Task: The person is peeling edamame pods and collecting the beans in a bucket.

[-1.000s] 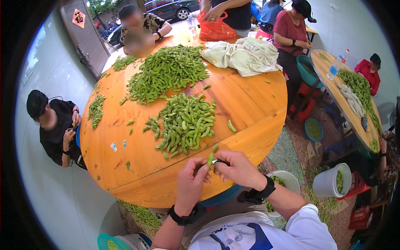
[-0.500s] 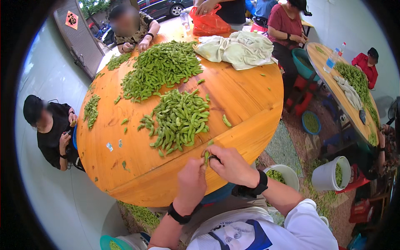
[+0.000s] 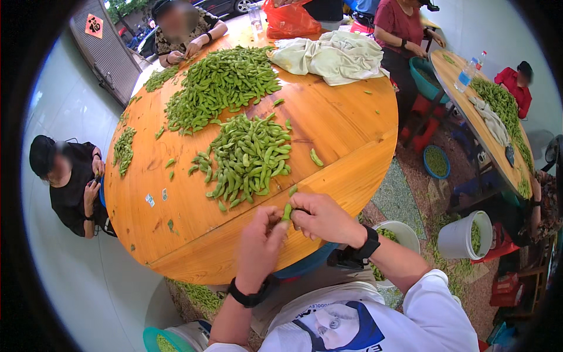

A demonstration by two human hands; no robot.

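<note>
Above the near edge of the round wooden table [image 3: 352,158], a green edamame pod [image 3: 287,212] is pinched between my two hands. Thumb and fingers of my left hand [image 3: 261,237] close on its lower end. My right hand [image 3: 325,218] grips it from the other side, fingers curled; a small dark thing shows at those fingers, too small to name. Just beyond my fingertips lies a loose pod [image 3: 293,190]. A heap of edamame pods [image 3: 249,158] sits in front of my hands, with a larger heap [image 3: 223,85] behind it.
A white cloth [image 3: 331,57] and a red plastic bag [image 3: 290,20] lie at the table's far side. People sit at the left and far left. White buckets [image 3: 466,237] and a blue basin [image 3: 436,162] stand on the floor at right, near a second table [image 3: 454,94].
My left hand has shifted slightly, its thumb now extended along the pod. The pod between my hands shows more of its length. The whole view has tilted a little downward.
</note>
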